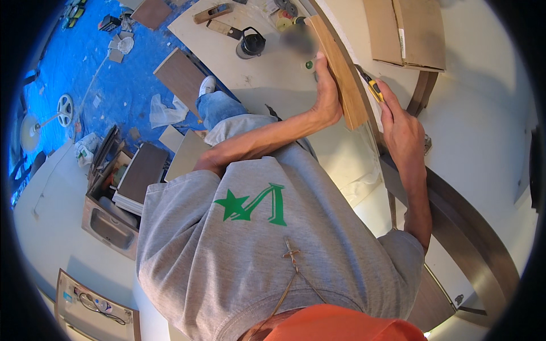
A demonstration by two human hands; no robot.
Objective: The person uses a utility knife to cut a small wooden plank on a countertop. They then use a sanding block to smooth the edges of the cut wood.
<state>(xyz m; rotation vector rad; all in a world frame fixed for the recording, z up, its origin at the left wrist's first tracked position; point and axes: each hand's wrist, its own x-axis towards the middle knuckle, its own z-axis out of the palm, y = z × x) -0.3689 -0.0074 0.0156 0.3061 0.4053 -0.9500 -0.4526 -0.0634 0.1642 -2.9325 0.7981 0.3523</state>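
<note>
My left hand (pixel 327 95) grips a long light-brown wooden board (pixel 344 85), its thumb along the near face and the other fingers largely hidden. The board stands tilted beside a curved panel edge. On the other side of that edge, my right hand (pixel 401 126) is closed round a yellow and black utility knife (pixel 375 91). The knife points up and away toward the panel edge, close to the board; whether its blade touches anything I cannot tell.
A dark tumbler with a handle (pixel 250 44) and a wooden hand plane (pixel 213 13) rest on the pale worktop (pixel 227 65). A cardboard box (pixel 415 34) stands at far right. Blue sheeting (pixel 85 62), loose boards and scraps cover the floor at left, near a metal sink (pixel 111 230).
</note>
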